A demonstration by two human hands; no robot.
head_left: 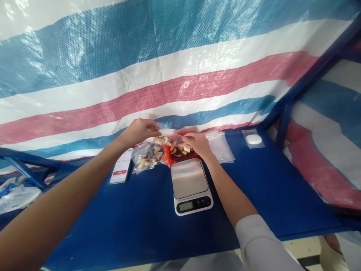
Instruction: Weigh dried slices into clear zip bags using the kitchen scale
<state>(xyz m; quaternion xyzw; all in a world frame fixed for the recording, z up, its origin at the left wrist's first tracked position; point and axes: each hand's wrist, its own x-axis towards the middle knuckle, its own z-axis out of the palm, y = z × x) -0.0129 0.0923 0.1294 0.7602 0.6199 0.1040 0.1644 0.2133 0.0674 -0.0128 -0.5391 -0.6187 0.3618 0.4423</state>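
My left hand is closed, thumb and fingers pinching the edge of a clear plastic bag. My right hand has its fingers pinched at the other side of the same bag, which stretches between both hands and has pale dried slices near its bottom. Below it lies an open red bag holding dried slices that look like mushroom or root pieces. To the left, a filled clear bag of similar slices rests on the table. Just in front of the red bag stands a kitchen scale with a bare metal plate.
A phone showing a timer lies left of the filled bag. Flat clear bags are stacked right of my right hand. Farther right, a white rounded case sits on a small bag. Striped sheeting rises behind the blue table.
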